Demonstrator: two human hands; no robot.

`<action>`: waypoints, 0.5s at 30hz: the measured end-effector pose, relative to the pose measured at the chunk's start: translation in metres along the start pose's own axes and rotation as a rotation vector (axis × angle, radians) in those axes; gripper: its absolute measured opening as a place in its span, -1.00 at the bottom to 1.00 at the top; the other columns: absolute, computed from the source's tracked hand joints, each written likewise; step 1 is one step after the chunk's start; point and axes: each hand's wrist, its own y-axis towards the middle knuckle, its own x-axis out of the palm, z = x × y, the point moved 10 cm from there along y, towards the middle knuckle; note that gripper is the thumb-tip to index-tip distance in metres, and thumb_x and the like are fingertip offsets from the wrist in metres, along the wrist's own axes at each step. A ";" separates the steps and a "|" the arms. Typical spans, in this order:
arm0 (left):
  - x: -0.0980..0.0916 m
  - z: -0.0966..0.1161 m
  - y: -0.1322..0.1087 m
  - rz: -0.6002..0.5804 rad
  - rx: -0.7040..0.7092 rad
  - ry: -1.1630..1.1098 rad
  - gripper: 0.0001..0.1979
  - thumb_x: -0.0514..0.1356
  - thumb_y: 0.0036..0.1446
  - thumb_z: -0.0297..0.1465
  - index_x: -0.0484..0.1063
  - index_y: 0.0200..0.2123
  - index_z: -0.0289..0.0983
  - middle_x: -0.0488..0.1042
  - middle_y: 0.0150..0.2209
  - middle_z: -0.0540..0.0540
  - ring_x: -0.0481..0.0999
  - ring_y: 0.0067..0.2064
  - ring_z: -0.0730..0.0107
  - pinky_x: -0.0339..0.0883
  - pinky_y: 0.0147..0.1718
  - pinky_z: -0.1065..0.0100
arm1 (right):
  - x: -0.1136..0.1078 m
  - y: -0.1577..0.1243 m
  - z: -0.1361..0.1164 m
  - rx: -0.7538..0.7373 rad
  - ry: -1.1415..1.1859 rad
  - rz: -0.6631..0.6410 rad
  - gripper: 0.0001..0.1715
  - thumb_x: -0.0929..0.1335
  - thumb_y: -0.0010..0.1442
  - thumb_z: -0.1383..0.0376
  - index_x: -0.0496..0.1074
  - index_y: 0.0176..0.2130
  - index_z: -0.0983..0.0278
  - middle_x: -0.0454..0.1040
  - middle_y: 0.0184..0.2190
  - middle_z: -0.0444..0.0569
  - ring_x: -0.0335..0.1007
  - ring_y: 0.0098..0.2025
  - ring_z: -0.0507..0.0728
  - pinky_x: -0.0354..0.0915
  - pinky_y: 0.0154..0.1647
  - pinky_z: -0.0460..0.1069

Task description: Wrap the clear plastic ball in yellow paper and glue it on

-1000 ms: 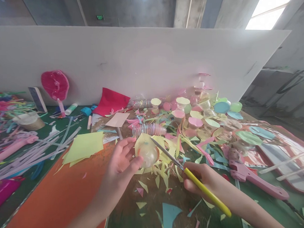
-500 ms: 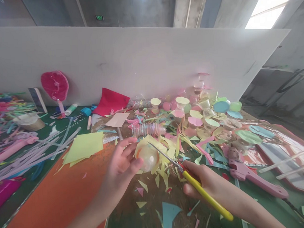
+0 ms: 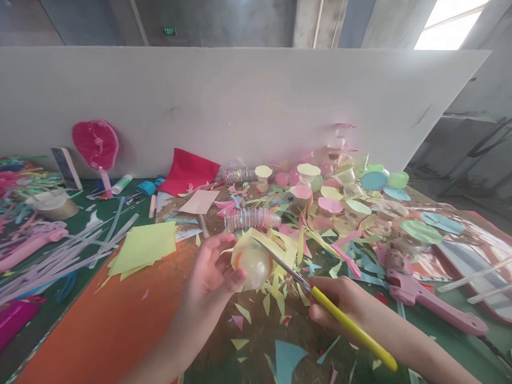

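Between the thumb and fingers of my left hand (image 3: 219, 274) is a clear, rounded plastic cup-like piece (image 3: 255, 267) with pale yellow paper (image 3: 241, 246) around its far edge. My right hand (image 3: 337, 301) grips a pair of scissors (image 3: 353, 326) with yellow handles. Their blades reach up and left to the yellow paper, just right of the clear piece. Yellow offcuts (image 3: 276, 295) lie beneath and beside it. A blue paper scrap (image 3: 288, 361) rests nearer to me.
Yellow sheets (image 3: 144, 246) lie at left on an orange board (image 3: 105, 326). A pink glue gun (image 3: 436, 306) is at right. Several paper-topped clear cups (image 3: 308, 173) crowd the back right. A white panel (image 3: 236, 97) stands behind, with a pink hand mirror-like object (image 3: 95, 144) before it.
The yellow paper around the clear piece has turned slightly in my left hand, and its edge is cut further along the blades. The view has shifted a little.
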 end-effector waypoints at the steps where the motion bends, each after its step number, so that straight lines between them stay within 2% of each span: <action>1: 0.000 -0.001 0.001 -0.006 0.001 -0.008 -0.56 0.35 0.08 -0.21 0.30 -0.01 -0.09 0.46 -0.07 -0.10 0.54 -0.10 0.29 0.45 -0.25 0.45 | 0.000 0.001 0.001 0.002 -0.002 0.003 -0.41 0.26 0.22 -0.18 0.11 -0.46 0.23 0.08 -0.54 -0.25 -0.12 -0.48 -0.02 -0.12 -0.53 -0.08; 8: 0.009 -0.010 -0.002 -0.080 -0.047 -0.081 -0.49 0.35 0.07 -0.20 0.24 0.04 -0.06 0.42 0.06 -0.14 0.51 0.03 0.18 0.46 -0.14 0.35 | -0.002 0.003 0.004 -0.013 0.050 0.045 -0.39 0.27 0.18 -0.22 0.12 -0.46 0.23 0.08 -0.52 -0.25 -0.11 -0.47 -0.01 -0.12 -0.51 -0.07; 11: 0.010 -0.014 -0.005 -0.061 -0.088 -0.079 -0.53 0.33 0.10 -0.25 0.26 0.05 -0.04 0.40 0.13 -0.10 0.45 0.12 0.15 0.42 -0.05 0.32 | -0.002 0.003 0.005 -0.014 0.043 0.045 -0.37 0.25 0.18 -0.24 0.12 -0.45 0.23 0.07 -0.53 -0.25 -0.12 -0.47 -0.01 -0.12 -0.51 -0.07; 15: 0.006 -0.012 -0.007 -0.025 -0.113 -0.069 -0.52 0.32 0.10 -0.23 0.25 0.07 -0.02 0.36 0.17 -0.08 0.42 0.14 0.15 0.42 -0.05 0.35 | -0.001 0.002 0.004 -0.006 0.021 0.036 -0.36 0.22 0.19 -0.26 0.10 -0.47 0.23 0.06 -0.54 -0.25 -0.12 -0.48 -0.01 -0.12 -0.51 -0.07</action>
